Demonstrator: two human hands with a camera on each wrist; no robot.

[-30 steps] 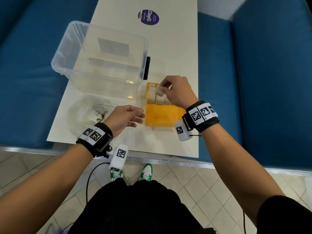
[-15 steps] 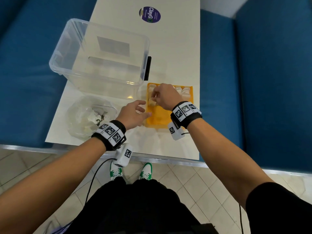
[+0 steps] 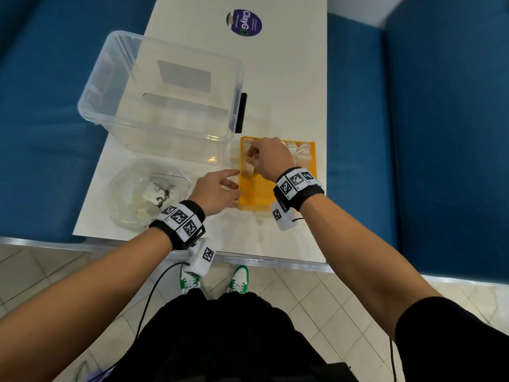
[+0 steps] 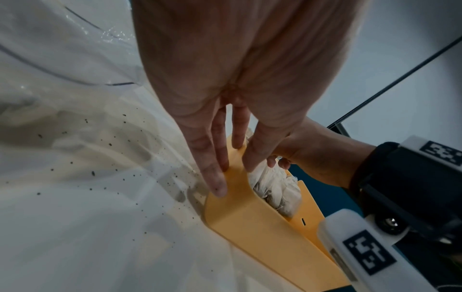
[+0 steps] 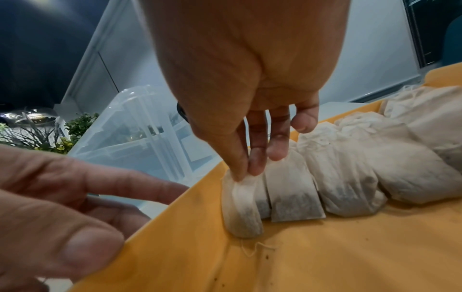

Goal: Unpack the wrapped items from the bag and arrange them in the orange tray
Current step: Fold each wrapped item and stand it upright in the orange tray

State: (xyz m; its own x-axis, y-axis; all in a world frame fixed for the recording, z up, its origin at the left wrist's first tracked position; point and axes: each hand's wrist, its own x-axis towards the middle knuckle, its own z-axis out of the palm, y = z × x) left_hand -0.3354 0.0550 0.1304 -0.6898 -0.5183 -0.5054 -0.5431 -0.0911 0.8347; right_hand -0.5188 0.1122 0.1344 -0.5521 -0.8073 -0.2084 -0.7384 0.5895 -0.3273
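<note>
An orange tray (image 3: 254, 195) lies on the white table, with a row of white paper tea bags (image 5: 350, 177) along its far end. My right hand (image 5: 245, 173) is inside the tray at its left end. Its thumb and forefinger pinch the top of one tea bag (image 5: 241, 207), which stands against the tray's left wall (image 5: 190, 227). My left hand (image 3: 234, 183) rests with straight fingers (image 4: 217, 183) on the outside of that wall. The clear plastic bag (image 3: 143, 194) lies to its left, with pale wrapped items and dark specks inside.
A large clear plastic bin (image 3: 165, 92) stands just behind the bag and left of the tray. A purple sticker (image 3: 243, 23) marks the table's far end. Blue benches (image 3: 413, 133) flank the narrow table, whose near edge (image 3: 248, 257) runs close to my wrists.
My right hand has carried the tea bag from the middle of the row down to the tray's left end. My left hand has moved right and uncurled against the tray's wall.
</note>
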